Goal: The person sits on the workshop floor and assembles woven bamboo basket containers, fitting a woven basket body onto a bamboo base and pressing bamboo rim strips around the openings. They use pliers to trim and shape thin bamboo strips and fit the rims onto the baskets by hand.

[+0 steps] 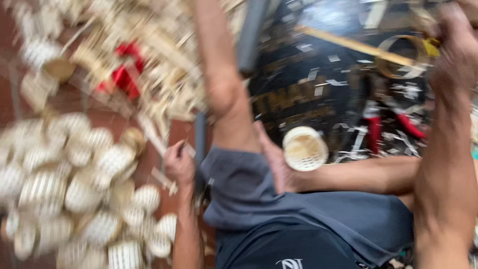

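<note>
Weaving seems in hand: the right hand [455, 52] clenches a bamboo strip [348, 44] that needs steady guiding, while the left hand's [179, 164] grip is too blurred to tell.

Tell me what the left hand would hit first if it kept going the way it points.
The left hand points up and left; first in that line, probably, are the pale bamboo strips just beyond its fingers. Blur leaves depth unsure.

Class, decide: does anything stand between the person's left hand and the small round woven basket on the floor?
Yes. The person's own bent leg crosses between the left hand and the small woven basket. A grey pole also runs beside that leg.
</note>
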Tool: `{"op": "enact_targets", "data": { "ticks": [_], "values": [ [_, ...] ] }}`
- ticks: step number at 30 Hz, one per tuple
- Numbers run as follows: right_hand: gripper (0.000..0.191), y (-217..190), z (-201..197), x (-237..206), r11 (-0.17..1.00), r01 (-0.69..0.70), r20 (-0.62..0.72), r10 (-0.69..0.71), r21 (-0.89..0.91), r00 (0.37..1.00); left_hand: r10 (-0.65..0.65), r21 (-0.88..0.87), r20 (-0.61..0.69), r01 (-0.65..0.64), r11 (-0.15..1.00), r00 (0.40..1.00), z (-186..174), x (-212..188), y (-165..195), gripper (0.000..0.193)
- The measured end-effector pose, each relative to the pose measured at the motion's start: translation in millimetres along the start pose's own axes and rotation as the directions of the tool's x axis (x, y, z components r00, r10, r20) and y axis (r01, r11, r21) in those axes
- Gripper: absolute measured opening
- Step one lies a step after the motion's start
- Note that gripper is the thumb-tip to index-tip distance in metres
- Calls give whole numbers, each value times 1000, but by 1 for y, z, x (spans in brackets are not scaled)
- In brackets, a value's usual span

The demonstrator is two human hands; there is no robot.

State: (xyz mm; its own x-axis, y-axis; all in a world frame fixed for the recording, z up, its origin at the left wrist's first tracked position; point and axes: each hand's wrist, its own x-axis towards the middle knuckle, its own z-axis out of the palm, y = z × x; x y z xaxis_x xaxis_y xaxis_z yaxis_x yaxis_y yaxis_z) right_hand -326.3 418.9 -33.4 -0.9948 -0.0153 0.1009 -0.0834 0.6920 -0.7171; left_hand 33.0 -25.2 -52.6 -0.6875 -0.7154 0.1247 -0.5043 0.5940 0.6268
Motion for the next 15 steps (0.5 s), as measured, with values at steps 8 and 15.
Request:
{"op": "enact_targets", "data": {
  "ticks": [8, 15],
  "values": [
    [4, 5, 7, -167, 339, -170, 80, 264, 925, 961, 178, 267, 156, -215, 939, 971, 18, -2, 17, 59],
    [5, -35, -18, -227, 60, -75, 55, 280, 995, 958, -257, 48, 216, 253, 966, 942, -31, 11, 26, 48]
  ]
}}
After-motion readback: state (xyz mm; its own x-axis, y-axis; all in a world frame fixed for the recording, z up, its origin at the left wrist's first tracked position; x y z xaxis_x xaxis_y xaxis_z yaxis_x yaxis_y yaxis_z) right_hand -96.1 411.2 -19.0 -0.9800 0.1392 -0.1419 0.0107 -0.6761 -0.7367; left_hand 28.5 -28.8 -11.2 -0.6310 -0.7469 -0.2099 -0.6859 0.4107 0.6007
